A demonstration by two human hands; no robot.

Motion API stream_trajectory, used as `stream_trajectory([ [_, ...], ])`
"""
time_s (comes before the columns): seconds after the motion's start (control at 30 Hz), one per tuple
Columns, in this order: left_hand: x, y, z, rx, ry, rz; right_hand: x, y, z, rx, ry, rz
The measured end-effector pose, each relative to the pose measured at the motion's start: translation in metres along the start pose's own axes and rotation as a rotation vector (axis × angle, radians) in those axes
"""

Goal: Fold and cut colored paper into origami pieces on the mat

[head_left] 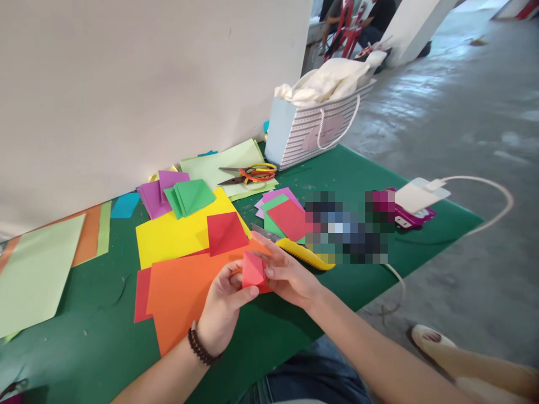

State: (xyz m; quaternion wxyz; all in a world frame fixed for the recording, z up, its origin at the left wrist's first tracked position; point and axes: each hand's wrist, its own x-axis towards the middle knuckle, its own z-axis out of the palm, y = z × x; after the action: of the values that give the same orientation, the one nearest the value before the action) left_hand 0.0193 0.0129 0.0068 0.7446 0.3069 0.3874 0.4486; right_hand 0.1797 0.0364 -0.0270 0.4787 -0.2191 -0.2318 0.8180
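Note:
A small folded piece of red paper [253, 270] is held up between my two hands, above the orange sheet. My left hand [225, 294], with a dark bead bracelet at the wrist, pinches it from the left with the thumb in front. My right hand [290, 274] grips its right edge between thumb and fingers. Just behind the right hand lies a utility knife [305, 253] with a yellow handle. A square of darker red paper [227, 233] rests on the yellow sheet [168, 241], beyond the orange sheet [181, 292].
Scissors [248, 174] lie on pale green sheets. Folded green [196, 196] and purple papers [154, 196] sit near the wall. A striped paper bag [311, 129] stands at the back; a white charger [421, 194] with a cable is at the right table edge. Another person's foot [433, 339] shows lower right.

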Motion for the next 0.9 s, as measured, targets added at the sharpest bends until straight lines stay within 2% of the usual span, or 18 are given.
stream_trajectory([
  [0.2, -0.0010, 0.0097, -0.0040, 0.080, -0.090, -0.047, -0.0019, 0.0001, 0.0012, -0.027, -0.048, -0.002],
  [0.4, 0.0018, 0.0063, -0.0069, 0.128, -0.083, -0.032, -0.0015, 0.0011, 0.0016, 0.001, -0.042, 0.069],
  [0.6, 0.0037, 0.0050, -0.0091, 0.177, -0.108, -0.032, -0.0020, 0.0028, 0.0001, -0.018, -0.123, 0.052],
  [0.8, 0.0037, 0.0073, -0.0076, 0.162, -0.106, -0.048, -0.0004, 0.0018, 0.0007, -0.041, -0.032, 0.022],
  [0.9, 0.0037, 0.0091, -0.0088, 0.137, -0.090, -0.053, -0.0014, 0.0012, 0.0025, -0.102, -0.056, 0.018],
])
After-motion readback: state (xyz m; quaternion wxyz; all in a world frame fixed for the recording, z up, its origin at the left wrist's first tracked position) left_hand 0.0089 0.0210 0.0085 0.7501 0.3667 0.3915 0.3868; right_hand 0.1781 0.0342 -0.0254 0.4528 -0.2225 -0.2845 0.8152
